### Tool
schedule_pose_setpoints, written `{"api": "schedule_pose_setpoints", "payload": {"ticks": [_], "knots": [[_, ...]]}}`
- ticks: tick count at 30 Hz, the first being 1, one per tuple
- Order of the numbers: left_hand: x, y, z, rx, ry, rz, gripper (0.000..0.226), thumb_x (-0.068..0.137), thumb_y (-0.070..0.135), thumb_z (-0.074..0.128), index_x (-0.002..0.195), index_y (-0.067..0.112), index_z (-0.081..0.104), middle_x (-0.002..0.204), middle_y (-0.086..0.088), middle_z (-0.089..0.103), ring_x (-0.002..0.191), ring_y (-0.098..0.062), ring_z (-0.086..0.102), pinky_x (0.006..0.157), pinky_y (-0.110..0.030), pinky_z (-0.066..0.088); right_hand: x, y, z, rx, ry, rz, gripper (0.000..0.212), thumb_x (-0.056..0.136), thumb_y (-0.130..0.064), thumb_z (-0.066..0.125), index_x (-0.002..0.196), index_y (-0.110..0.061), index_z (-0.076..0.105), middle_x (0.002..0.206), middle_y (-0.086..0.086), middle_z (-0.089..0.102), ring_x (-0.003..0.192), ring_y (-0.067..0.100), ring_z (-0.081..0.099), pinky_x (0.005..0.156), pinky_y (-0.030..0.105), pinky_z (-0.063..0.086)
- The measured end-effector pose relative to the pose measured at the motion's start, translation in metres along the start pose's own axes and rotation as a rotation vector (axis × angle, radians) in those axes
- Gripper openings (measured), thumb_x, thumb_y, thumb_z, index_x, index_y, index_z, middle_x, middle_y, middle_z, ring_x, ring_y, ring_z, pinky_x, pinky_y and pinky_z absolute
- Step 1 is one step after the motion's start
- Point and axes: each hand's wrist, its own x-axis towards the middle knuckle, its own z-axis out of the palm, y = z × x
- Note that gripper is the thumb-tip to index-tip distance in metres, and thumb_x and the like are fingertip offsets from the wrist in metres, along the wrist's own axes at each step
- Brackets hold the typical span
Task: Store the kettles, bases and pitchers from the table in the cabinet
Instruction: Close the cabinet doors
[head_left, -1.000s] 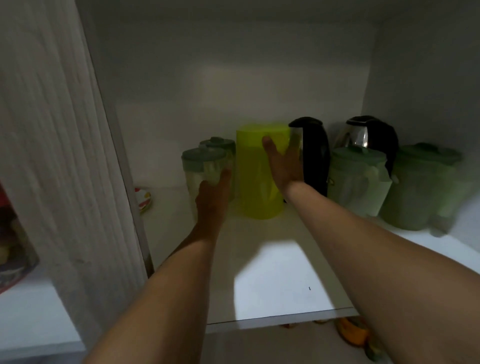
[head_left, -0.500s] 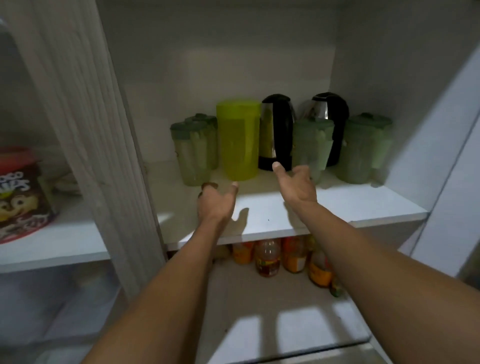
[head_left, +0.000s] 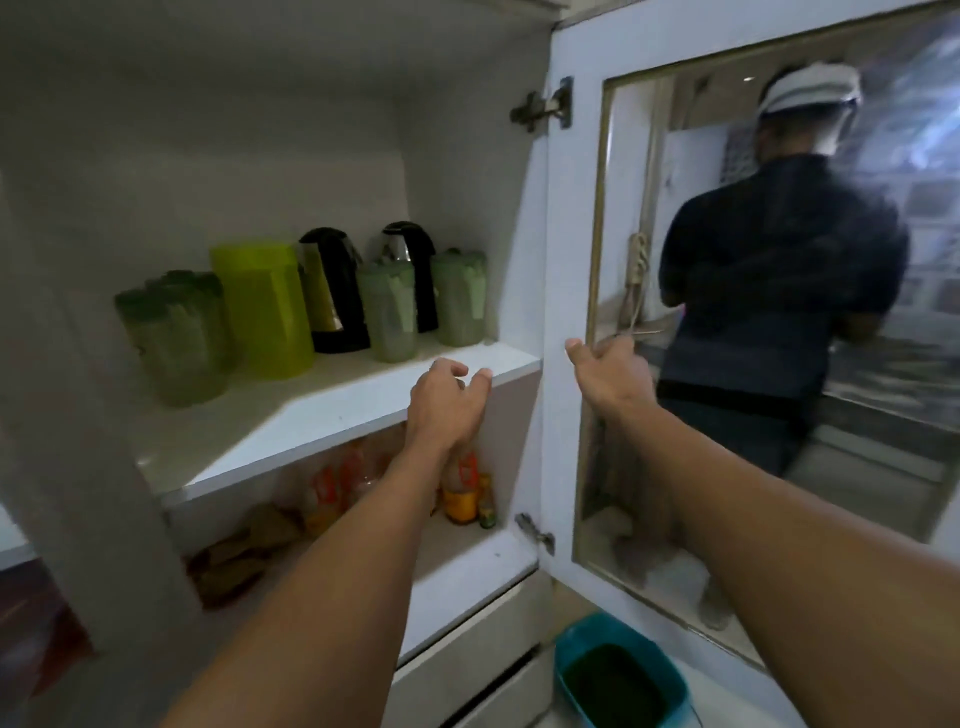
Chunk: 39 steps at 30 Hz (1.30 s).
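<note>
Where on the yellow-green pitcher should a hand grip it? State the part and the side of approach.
Grip the yellow-green pitcher around its upper body, coming from the shelf's open front. It stands upright, and no handle shows from here. A green-lidded pitcher stands close on its left and a black kettle on its right, so side access looks tight; wrapping the front face is probably easiest.

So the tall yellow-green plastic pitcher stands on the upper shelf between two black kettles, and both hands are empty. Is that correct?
Not quite. In the head view the tall yellow-green plastic pitcher stands on the upper shelf between a pale green lidded pitcher and a black kettle. The left hand and right hand are empty.
</note>
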Motion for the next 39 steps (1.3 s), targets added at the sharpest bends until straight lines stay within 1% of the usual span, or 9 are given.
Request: {"api": "schedule_pose_setpoints", "payload": {"ticks": [6, 8, 11, 15, 21, 26, 29, 35, 39], "knots": [[-0.064, 0.069, 0.034, -0.076, -0.213, 0.217, 0.035, 0.098, 0.040, 0.054, 0.119, 0.013, 0.057, 0.114, -0.002, 0.062, 0.095, -0.014, 0.055, 0.075, -0.027, 0.041, -0.058, 0.038, -0.104, -0.147, 0.205, 0.099, 0.065, 0.094, -0.058, 0.046, 0.138, -0.010, 0.041, 0.137, 0.020, 0.049, 0.125, 0.039, 0.048, 0.102, 0.045, 0.042], [-0.083, 0.083, 0.047, -0.109, -0.279, 0.259, 0.028, 0.098, 0.039, 0.054, 0.113, 0.015, 0.056, 0.110, -0.003, 0.063, 0.094, -0.016, 0.058, 0.075, -0.028, 0.044, -0.078, 0.047, -0.134, -0.192, 0.282, 0.129, 0.063, 0.094, -0.058, 0.047, 0.135, -0.010, 0.044, 0.136, 0.019, 0.051, 0.125, 0.039, 0.049, 0.100, 0.044, 0.042], [-0.109, 0.103, 0.069, -0.147, -0.352, 0.308, 0.033, 0.096, 0.043, 0.055, 0.115, 0.015, 0.058, 0.112, -0.004, 0.065, 0.099, -0.023, 0.062, 0.088, -0.039, 0.056, -0.101, 0.061, -0.179, -0.234, 0.386, 0.166, 0.064, 0.094, -0.057, 0.049, 0.137, -0.010, 0.044, 0.138, 0.018, 0.053, 0.125, 0.040, 0.051, 0.101, 0.046, 0.044], [-0.141, 0.132, 0.095, -0.190, -0.416, 0.372, 0.038, 0.094, 0.043, 0.059, 0.119, 0.014, 0.057, 0.112, -0.004, 0.065, 0.101, -0.022, 0.062, 0.091, -0.040, 0.055, -0.118, 0.072, -0.236, -0.281, 0.502, 0.212, 0.065, 0.094, -0.056, 0.048, 0.137, -0.007, 0.042, 0.139, 0.022, 0.052, 0.125, 0.042, 0.051, 0.100, 0.046, 0.043], [-0.173, 0.174, 0.145, -0.224, -0.510, 0.429, 0.028, 0.099, 0.030, 0.055, 0.118, 0.011, 0.057, 0.111, -0.003, 0.063, 0.093, -0.014, 0.055, 0.073, -0.023, 0.041, -0.118, 0.091, -0.293, -0.276, 0.593, 0.230, 0.069, 0.093, -0.057, 0.047, 0.140, -0.008, 0.039, 0.139, 0.020, 0.052, 0.123, 0.041, 0.053, 0.100, 0.048, 0.045], [-0.183, 0.205, 0.204, -0.245, -0.555, 0.433, 0.031, 0.098, 0.033, 0.057, 0.122, 0.013, 0.054, 0.117, -0.004, 0.063, 0.097, -0.016, 0.059, 0.078, -0.027, 0.047, -0.088, 0.108, -0.324, -0.272, 0.612, 0.218, 0.068, 0.092, -0.055, 0.047, 0.140, -0.008, 0.038, 0.140, 0.018, 0.049, 0.120, 0.037, 0.055, 0.093, 0.043, 0.045], [-0.180, 0.225, 0.247, -0.244, -0.564, 0.413, 0.035, 0.098, 0.035, 0.057, 0.126, 0.014, 0.052, 0.124, -0.007, 0.061, 0.105, -0.021, 0.062, 0.088, -0.031, 0.052, -0.057, 0.121, -0.342, -0.262, 0.605, 0.192, 0.066, 0.095, -0.050, 0.049, 0.142, -0.006, 0.037, 0.143, 0.016, 0.047, 0.124, 0.035, 0.052, 0.091, 0.038, 0.041], [-0.163, 0.246, 0.316, -0.234, -0.581, 0.315, 0.044, 0.096, 0.031, 0.061, 0.134, 0.014, 0.046, 0.132, -0.009, 0.057, 0.113, -0.024, 0.061, 0.092, -0.035, 0.052, 0.007, 0.132, -0.357, -0.143, 0.484, 0.159, 0.082, 0.091, -0.053, 0.057, 0.151, -0.007, 0.024, 0.154, 0.015, 0.038, 0.136, 0.036, 0.043, 0.107, 0.045, 0.039], [-0.155, 0.240, 0.351, -0.195, -0.585, 0.246, 0.047, 0.092, 0.033, 0.067, 0.131, 0.016, 0.047, 0.131, -0.007, 0.057, 0.113, -0.024, 0.060, 0.092, -0.036, 0.054, 0.041, 0.127, -0.350, 0.021, 0.462, 0.121, 0.083, 0.091, -0.050, 0.061, 0.152, -0.012, 0.021, 0.153, 0.012, 0.041, 0.135, 0.036, 0.046, 0.105, 0.044, 0.042]]}}
